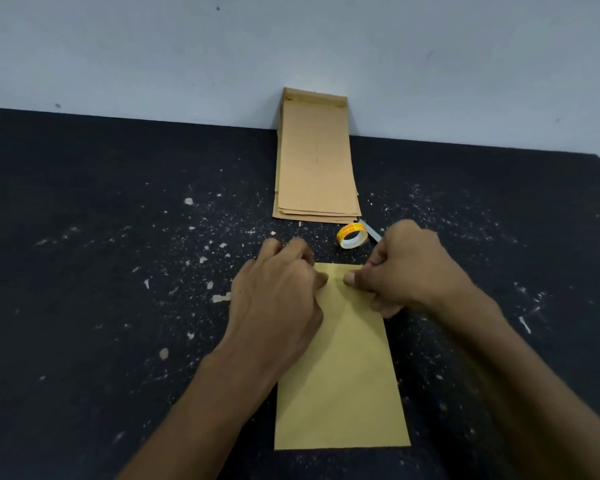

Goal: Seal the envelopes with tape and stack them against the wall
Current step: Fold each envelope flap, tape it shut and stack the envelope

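Left hand (278, 289): fingers curled, thumb tip pressing the top of the yellow envelope (340, 375) near its far edge.
Right hand (406, 268): fingers curled under, thumb pinching the same far edge from the right side.
Arms: both forearms reach forward from the near edge, converging on the envelope's top.
Yellow envelope: flat on the worktop (101, 237), lengthwise away from the person.
Envelope stack (316, 161): brown, far end propped against the wall (291, 46).
Tape roll (352, 235): yellow-cored, between stack and hands.
Worktop: dark, flecked with pale scraps.
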### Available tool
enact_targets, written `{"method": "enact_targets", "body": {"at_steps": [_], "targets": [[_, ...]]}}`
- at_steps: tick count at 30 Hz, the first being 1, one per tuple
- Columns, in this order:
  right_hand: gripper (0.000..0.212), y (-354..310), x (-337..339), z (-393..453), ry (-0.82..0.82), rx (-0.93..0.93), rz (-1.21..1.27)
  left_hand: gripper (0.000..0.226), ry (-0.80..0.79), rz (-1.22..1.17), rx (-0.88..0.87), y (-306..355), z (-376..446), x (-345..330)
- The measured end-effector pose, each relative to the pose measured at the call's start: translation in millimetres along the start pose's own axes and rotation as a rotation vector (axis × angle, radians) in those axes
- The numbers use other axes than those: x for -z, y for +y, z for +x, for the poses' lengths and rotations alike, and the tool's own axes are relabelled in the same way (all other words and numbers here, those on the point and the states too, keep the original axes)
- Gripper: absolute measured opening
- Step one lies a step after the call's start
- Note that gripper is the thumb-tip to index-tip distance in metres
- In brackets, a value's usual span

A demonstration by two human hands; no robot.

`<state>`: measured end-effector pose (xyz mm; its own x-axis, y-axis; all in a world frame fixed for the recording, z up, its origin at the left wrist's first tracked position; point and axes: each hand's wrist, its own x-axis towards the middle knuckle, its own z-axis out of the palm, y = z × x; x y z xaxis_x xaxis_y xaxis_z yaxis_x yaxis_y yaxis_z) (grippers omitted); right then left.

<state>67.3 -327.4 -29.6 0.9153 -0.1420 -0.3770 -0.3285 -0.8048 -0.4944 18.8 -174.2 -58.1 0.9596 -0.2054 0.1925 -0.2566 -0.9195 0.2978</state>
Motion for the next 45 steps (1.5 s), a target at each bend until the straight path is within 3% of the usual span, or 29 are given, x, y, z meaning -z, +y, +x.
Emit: {"method": "enact_targets", "body": {"at_steps": [4, 13, 21, 26, 30, 33, 36, 40, 45], "targets": [[0.041, -5, 12, 7, -0.083, -0.087, -0.021, 0.033, 0.017, -0.003, 0.006, -1, 0, -3], [0.062, -11, 21, 6, -0.009, -0.122, -0.057, 0.030, 0.031, -0.024, -0.001, -2, 0, -1], [0.046, -6, 15, 5, 0.038, -0.077, -0.052, 0.035, 0.002, -0.143, -0.004, -14, 6, 3], [0.039, -4, 11, -2, 0.110, 0.090, -0.197, 0.043, -0.175, -0.069, 0.026, -23, 19, 11], [0.025, 1, 8, -8, 0.158, 0.184, -0.229, 0.033, -0.213, -0.167, 0.077, -22, 28, 16], [0.023, 7, 11, -9, 0.097, 0.247, -0.193, 0.019, -0.224, -0.347, 0.123, -27, 30, 19], [0.015, 12, 21, -13, 0.030, 0.314, 0.010, 0.019, -0.194, -0.606, 0.169, -35, 28, 27], [0.017, 12, 34, -16, -0.023, 0.364, 0.586, 0.032, -0.167, -1.080, 0.257, -37, 22, 46], [0.025, 1, 46, -6, 0.105, 0.285, 1.053, 0.037, -0.247, -1.189, 0.244, -33, 20, 59]]}}
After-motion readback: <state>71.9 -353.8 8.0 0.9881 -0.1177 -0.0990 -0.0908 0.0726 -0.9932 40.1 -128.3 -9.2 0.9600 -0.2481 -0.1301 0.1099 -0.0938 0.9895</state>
